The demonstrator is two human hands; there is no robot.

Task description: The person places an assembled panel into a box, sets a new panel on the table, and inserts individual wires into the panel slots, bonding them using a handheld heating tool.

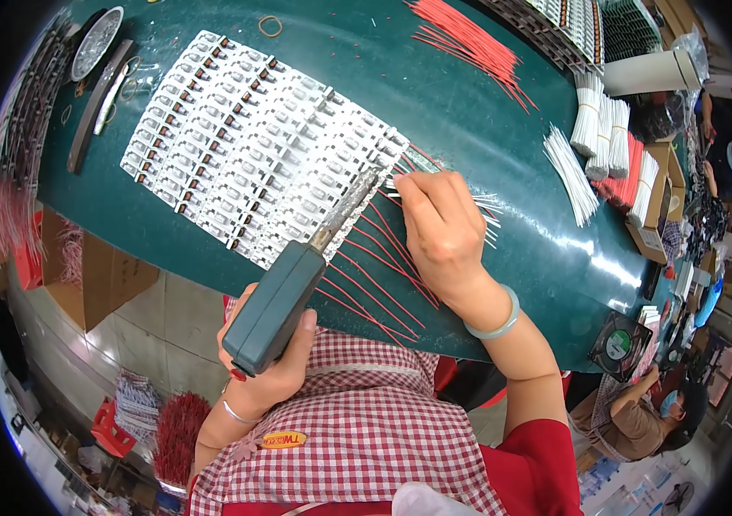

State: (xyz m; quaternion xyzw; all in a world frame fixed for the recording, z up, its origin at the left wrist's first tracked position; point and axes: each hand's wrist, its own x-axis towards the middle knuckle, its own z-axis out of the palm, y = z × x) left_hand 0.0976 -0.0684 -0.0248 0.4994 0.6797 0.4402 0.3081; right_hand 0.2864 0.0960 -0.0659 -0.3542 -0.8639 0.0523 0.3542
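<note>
My left hand (284,353) is wrapped round the handle of a dark green soldering gun (273,305). Its metal shaft (350,206) slants up and right along the near right edge of a panel of white plastic parts (254,142) set in rows. At that edge my right hand (445,230) is closed in a pinch, close by the gun's tip. White wire ends show at its fingertips, though the fingers hide most of what they hold. Several thin red wires (379,292) trail from the panel's edge toward me. Loose white wires (490,206) lie partly behind my right hand.
Red wires (469,43) lie spread at the far side of the green table (520,155). Tied white wire bundles (589,112) and a cardboard box (665,206) stand at the right, above a small black fan (619,346). A metal dish (97,43) sits far left. Another person (641,413) sits at right.
</note>
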